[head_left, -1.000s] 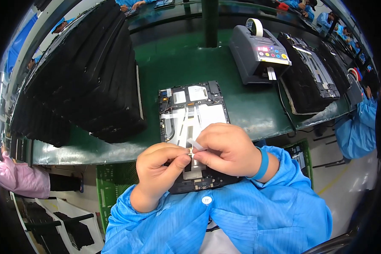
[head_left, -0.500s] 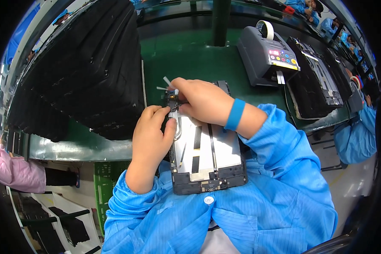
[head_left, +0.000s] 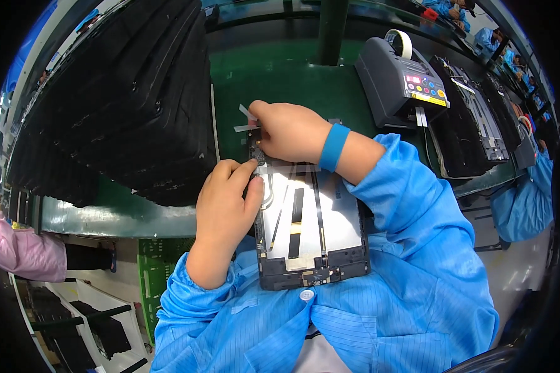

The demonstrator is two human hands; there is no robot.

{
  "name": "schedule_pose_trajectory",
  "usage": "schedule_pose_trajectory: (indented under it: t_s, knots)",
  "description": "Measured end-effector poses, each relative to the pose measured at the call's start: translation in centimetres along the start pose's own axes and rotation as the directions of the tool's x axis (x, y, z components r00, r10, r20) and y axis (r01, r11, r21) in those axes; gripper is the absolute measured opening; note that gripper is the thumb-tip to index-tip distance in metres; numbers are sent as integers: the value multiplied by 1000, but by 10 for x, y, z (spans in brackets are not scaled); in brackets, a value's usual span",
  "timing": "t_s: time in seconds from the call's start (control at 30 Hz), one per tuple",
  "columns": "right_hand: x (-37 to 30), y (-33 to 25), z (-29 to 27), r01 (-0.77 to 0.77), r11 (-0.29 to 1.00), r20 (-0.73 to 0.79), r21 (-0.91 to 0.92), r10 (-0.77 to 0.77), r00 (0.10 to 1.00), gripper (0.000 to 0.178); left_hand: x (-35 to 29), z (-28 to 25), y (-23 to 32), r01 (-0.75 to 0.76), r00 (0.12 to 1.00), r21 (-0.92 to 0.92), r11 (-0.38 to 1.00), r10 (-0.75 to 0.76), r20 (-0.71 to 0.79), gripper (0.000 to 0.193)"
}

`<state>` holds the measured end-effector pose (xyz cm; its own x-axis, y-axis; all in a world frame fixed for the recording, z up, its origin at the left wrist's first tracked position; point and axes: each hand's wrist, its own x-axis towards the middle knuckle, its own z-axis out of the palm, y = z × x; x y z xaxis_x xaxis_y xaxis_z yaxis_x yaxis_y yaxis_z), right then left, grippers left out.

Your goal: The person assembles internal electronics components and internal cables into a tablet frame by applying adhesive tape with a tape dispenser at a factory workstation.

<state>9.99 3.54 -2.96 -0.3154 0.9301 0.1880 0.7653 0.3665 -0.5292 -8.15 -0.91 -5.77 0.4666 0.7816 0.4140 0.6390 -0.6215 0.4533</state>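
An opened tablet [head_left: 342,217] with a silvery back plate, black flat cables and a dark frame lies tilted against my front. My left hand [head_left: 225,202] grips its left edge, index fingertip and thumb at the upper left part. Over the tablet's top end my right hand [head_left: 292,132] is curled, with a blue band [head_left: 334,147] at the wrist. Two short strips of translucent tape [head_left: 245,128] stick out leftward from its thumb and index finger. The right fingertips are partly hidden behind the hand, near the tablet's upper left corner.
Tall stacks of black padded trays [head_left: 137,112] stand at left. A grey tape dispenser [head_left: 395,81] with a lit panel sits at back right, beside more tablets on black foam [head_left: 473,118]. Below left are a green crate [head_left: 158,267] and a white cart [head_left: 127,317].
My right hand has moved slightly up and left at the tablet's top corner, the tape strips with it. My left hand stays at the edge. The view has shifted a little.
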Motion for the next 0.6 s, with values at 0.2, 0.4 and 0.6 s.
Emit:
schedule_pose_trajectory:
  t_s: [0.2, 0.4, 0.6]
  knots:
    - [-2, -16, -8, -193, 976, 60, -97, 200, 978, 34, 4, -3, 0, -25, 1000, 36, 999, 25, 20, 29]
    - [-5, -17, -8, -250, 963, 38, -97, 254, 966, 39, 10, -3, 1, 47, 989, -89, 995, -33, 146, 32]
    - [-8, 7, -28, 25, 998, 94, 58, -30, 995, 26, 10, 1, -10, 53, 985, -155, 986, -25, 173, 32]
